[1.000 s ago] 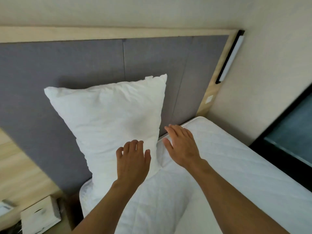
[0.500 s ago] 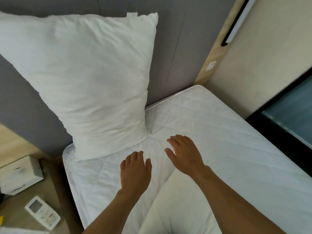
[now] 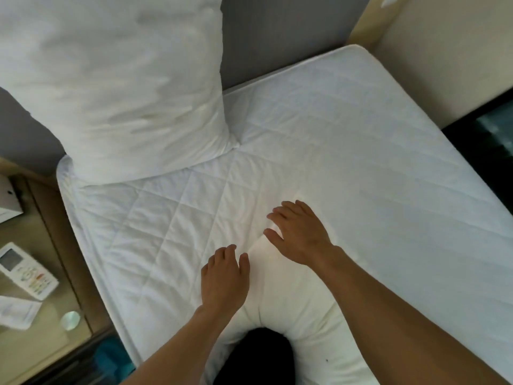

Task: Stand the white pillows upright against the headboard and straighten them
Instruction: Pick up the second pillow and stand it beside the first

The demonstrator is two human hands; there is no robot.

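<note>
One white pillow (image 3: 116, 87) stands against the grey headboard (image 3: 280, 34); a second pillow (image 3: 288, 298) lies flat on the mattress (image 3: 361, 151), well below it. Left hand (image 3: 224, 276) and right hand (image 3: 299, 234) hover over this second pillow, fingers spread, gripping nothing. Left of the mattress, a remote control (image 3: 26, 269) lies on the nightstand (image 3: 52, 337).

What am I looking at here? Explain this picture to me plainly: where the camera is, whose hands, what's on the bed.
The camera sits on a person's head, looking down at their own bare hands; there is no machine. The left hand and right hand are open, holding nothing, above a second white pillow lying flat near the person. Another white pillow already leans upright on the grey headboard. Both rest on a quilted white mattress. On the bedside table lies a remote control.
</note>
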